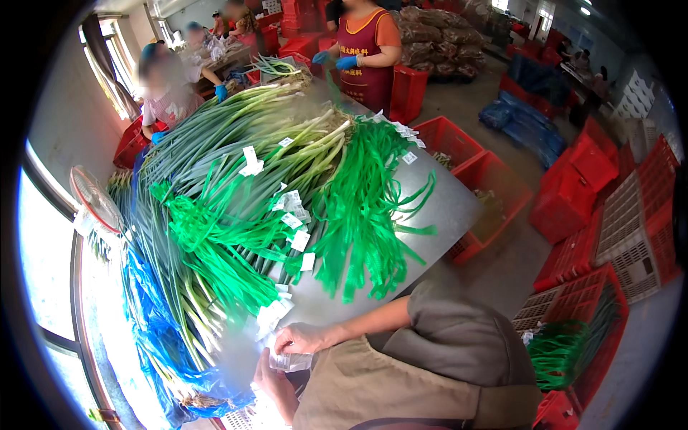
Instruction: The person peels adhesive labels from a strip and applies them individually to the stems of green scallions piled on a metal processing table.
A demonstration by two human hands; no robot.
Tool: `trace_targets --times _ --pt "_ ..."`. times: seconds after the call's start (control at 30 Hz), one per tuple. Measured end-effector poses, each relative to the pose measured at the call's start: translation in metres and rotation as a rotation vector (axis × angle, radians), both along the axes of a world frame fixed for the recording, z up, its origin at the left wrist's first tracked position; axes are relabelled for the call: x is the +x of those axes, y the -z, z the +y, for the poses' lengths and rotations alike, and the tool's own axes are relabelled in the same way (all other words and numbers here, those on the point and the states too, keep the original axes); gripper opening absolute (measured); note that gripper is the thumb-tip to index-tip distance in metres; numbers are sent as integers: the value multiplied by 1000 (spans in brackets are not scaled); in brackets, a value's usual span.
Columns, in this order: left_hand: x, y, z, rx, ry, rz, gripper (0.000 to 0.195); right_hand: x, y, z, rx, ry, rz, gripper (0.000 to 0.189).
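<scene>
Close to my body at the table's near edge, my left hand (275,379) and my right hand (301,338) meet on small white printed labels (293,362). The fingers of both hands pinch them. Just beyond lie more white labels (274,313) at the ends of a bundle of green mesh net bags (215,231). A second bundle of green net bags (365,215) spreads over the metal table (435,199) to the right. Long green onions (242,129) with roots are heaped across the far and left parts of the table. Loose labels (293,207) lie on the nets and onions.
Blue plastic sheeting (153,312) hangs at the left edge, near a fan (95,199). Red crates (457,140) stand beyond the table's right side; stacked crates (618,215) are further right. Two co-workers in blue gloves (346,62) stand across the table.
</scene>
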State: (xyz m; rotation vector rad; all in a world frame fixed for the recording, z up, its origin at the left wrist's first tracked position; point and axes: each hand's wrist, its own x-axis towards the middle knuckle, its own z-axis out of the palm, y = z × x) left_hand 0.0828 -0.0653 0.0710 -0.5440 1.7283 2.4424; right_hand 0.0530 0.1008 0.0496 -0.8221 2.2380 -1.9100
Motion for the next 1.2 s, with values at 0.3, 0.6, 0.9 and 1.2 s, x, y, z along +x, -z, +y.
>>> trace_targets --times 0.3,0.6,0.9,1.2 --pt "-1 17 -12 -161 77 71 33 4 3 -7 33 108 166 11" --pt "3 25 -16 -118 129 17 37 14 -2 -3 175 152 397 19" --pt "6 11 -17 116 65 -223 29 23 5 -17 188 232 377 25" --pt "15 12 -14 281 -31 -253 26 35 -20 -15 265 165 109 17"
